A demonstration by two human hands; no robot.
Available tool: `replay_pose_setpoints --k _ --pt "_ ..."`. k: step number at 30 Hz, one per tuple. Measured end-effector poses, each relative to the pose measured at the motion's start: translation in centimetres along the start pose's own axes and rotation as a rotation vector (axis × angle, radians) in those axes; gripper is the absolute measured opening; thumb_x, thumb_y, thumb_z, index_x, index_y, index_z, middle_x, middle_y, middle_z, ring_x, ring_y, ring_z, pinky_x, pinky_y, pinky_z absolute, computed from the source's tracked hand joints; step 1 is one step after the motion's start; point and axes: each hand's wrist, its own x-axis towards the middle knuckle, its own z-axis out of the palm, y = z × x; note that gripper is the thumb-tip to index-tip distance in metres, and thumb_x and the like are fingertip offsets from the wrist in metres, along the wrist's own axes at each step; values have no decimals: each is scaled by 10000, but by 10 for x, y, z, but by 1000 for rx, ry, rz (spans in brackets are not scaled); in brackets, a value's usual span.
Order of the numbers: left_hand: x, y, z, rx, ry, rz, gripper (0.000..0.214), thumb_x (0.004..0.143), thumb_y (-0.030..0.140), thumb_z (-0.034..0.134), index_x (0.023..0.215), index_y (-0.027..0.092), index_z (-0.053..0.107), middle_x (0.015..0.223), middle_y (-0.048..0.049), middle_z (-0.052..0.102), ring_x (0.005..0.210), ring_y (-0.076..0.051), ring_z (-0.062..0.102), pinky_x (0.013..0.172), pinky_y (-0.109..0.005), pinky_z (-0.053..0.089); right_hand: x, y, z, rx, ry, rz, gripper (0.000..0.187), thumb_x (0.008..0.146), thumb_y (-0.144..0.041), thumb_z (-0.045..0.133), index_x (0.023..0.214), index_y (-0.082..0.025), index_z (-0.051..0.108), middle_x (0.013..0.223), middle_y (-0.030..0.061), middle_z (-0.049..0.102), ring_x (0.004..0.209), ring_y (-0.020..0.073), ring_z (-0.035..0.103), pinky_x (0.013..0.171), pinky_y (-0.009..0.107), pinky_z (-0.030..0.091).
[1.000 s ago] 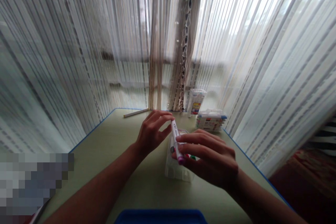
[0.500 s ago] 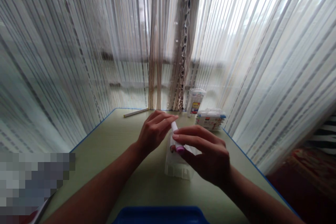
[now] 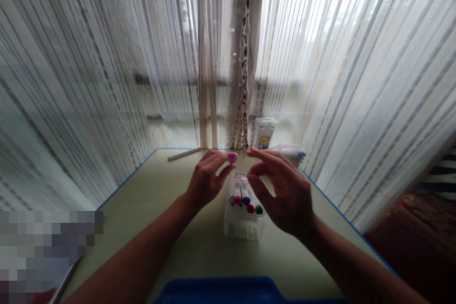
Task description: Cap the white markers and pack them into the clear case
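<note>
My left hand (image 3: 208, 175) pinches a marker (image 3: 232, 157) between thumb and fingers; its pink-purple end faces me and the rest of its length is hidden behind. My right hand (image 3: 281, 183) hovers to the right of it, fingers curved and apart, with nothing between them. Below and between the hands stands a clear plastic case (image 3: 244, 230) on the table. Several white markers lie in it, among them a pink-ended marker (image 3: 237, 199), a blue-ended marker (image 3: 245, 200), a red-ended one (image 3: 250, 209) and a green-ended one (image 3: 259, 209).
On the pale green table (image 3: 156, 180), a white marker (image 3: 184, 154) lies at the back left. A clear upright box (image 3: 265, 133) and another case (image 3: 299, 156), partly behind my right hand, stand at the back right. A blue tray edge (image 3: 219, 289) is nearest me. Striped curtains (image 3: 107, 57) hang behind.
The marker went from being held by both hands to my left hand alone, turning its coloured end toward me. My right hand let go and rose slightly, uncovering the markers in the case.
</note>
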Motion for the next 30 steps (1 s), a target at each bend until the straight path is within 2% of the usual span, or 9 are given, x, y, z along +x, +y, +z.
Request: replay_pose_setpoints --k 6,12,15,18,22,27,30 --pt "1 -1 -1 -11 -29 39 181 896 144 681 1072 182 701 967 -70 744 925 -214 650 832 -359 547 0 1 0 -35 -26 -31 504 882 -75 670 1346 -266 621 1212 100 641 803 151 670 746 359 607" --pt "1 0 -5 41 -67 36 202 928 159 635 1115 180 706 997 -78 730 941 -217 630 838 -360 542 1 -1 0 -43 -38 -95 558 824 -124 787 1338 -279 633 1155 84 631 756 141 654 665 333 603" --pt "1 -1 -7 84 -57 24 205 928 174 643 1119 189 713 996 -79 717 933 -213 633 836 -359 544 2 -3 -2 -100 11 -126 524 796 -142 822 1279 -276 673 1082 60 625 710 128 633 627 319 584" --pt "0 -4 -8 117 -35 9 204 914 182 666 1112 189 719 975 -77 700 921 -210 643 819 -354 544 4 -3 -6 -167 103 -127 406 787 -140 827 1164 -253 728 973 32 619 635 106 589 588 305 547" --pt "0 -7 -9 135 -5 -7 171 899 192 690 1066 175 724 938 -73 690 894 -207 642 801 -348 540 5 -1 -10 -192 143 -77 281 799 -137 811 1057 -230 748 816 -2 629 640 119 606 576 275 534" --pt "2 -6 -10 155 39 -23 91 864 199 733 946 169 708 873 -57 677 850 -206 627 763 -338 528 3 1 -7 -202 135 -6 263 840 -82 705 1067 -214 706 787 -12 694 623 121 651 567 238 548" --pt "3 -5 -11 136 65 -32 60 859 174 731 883 168 677 862 -50 672 840 -200 628 768 -338 526 2 2 -6 -239 139 -43 250 820 -44 655 1007 -205 692 764 -6 680 631 135 654 569 248 545"
